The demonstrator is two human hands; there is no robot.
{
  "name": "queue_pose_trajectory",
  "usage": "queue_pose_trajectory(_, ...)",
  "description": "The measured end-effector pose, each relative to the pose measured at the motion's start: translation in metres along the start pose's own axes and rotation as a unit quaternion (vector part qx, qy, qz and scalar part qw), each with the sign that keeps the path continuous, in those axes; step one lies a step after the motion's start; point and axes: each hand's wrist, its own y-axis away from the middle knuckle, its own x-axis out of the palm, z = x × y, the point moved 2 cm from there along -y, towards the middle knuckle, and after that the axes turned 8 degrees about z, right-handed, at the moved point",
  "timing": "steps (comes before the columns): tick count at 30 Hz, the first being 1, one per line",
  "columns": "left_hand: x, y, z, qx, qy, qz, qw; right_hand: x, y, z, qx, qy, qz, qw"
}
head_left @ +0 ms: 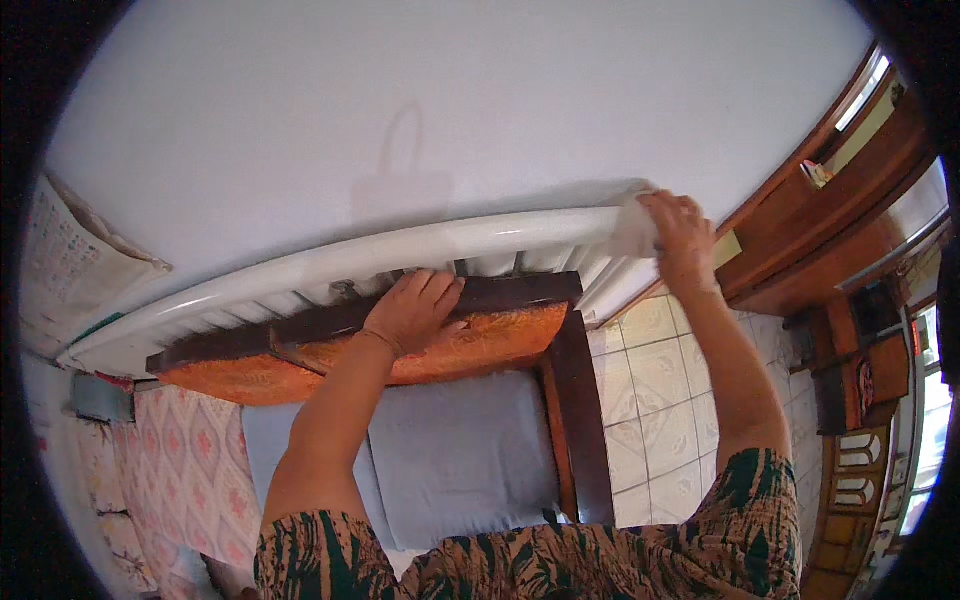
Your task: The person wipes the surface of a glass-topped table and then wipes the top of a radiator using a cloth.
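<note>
A long white curved rail (380, 245) with upright bars beneath it runs along the wall. At its right end my right hand (682, 232) presses a pale cloth (632, 228) against the rail, fingers curled round it; blur softens the cloth's outline. In front of the rail stands a sofa with a dark wooden top rail (520, 291) and an orange patterned backrest (500, 338). My left hand (412, 308) grips that wooden top rail, its fingers over the edge and its thumb against the orange part.
Grey cushions (465, 450) cover the seat, with pink patterned fabric (190, 450) at left. A dark wooden armrest (588, 430) borders pale floor tiles (655, 400). Wooden furniture (830, 220) stands at right. A printed sheet (75, 250) hangs at far left.
</note>
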Motion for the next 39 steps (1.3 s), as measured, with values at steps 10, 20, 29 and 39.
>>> queue_pose_trajectory(10,0.004,0.004,0.000,-0.001,0.016,-0.032,0.999,0.056,0.016,0.032,0.303,-0.151,-0.227,0.913)
queue_pose_trajectory(20,0.000,0.013,-0.004,-0.042,0.089,-0.025,0.995,0.104,-0.011,0.112,0.396,-0.498,-0.050,0.770)
queue_pose_trajectory(29,0.041,0.311,-0.160,-0.280,0.474,0.064,0.832,0.117,-0.027,0.194,0.305,-0.539,-0.008,0.785)
queue_pose_trajectory(39,0.020,0.790,-0.365,-0.657,0.387,0.510,0.399,0.057,-0.060,0.414,0.448,-0.392,0.129,0.793)
